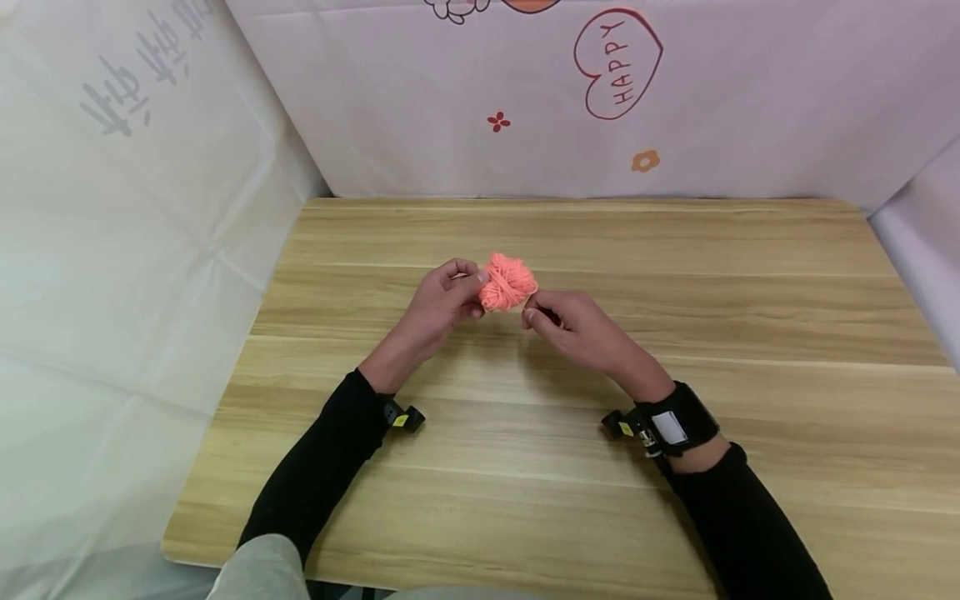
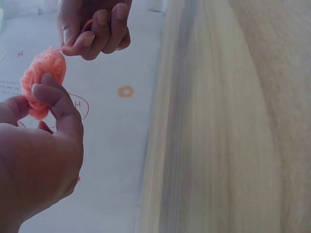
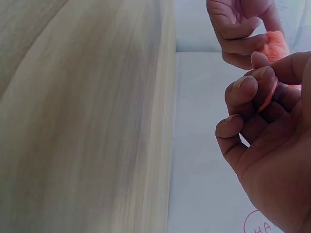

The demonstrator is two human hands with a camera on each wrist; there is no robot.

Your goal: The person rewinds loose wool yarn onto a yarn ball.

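A small ball of coral-pink yarn (image 1: 508,284) is held up over the middle of the table. My left hand (image 1: 438,307) pinches its left side between thumb and fingers, as the left wrist view also shows. Just right of the ball, my right hand (image 1: 577,327) has its fingers curled and pinches the yarn's loose end. In the right wrist view a short strand of yarn (image 3: 268,97) runs inside the curled fingers of that hand. A thin stretch of strand links ball and right hand in the left wrist view.
The wood-grain table (image 1: 495,483) spreads beneath both hands. Behind it hangs a white cloth (image 1: 405,108) with a red heart, lettering and small flowers; more white cloth (image 1: 135,292) covers the left side. Each wrist wears a small black camera (image 1: 405,418).
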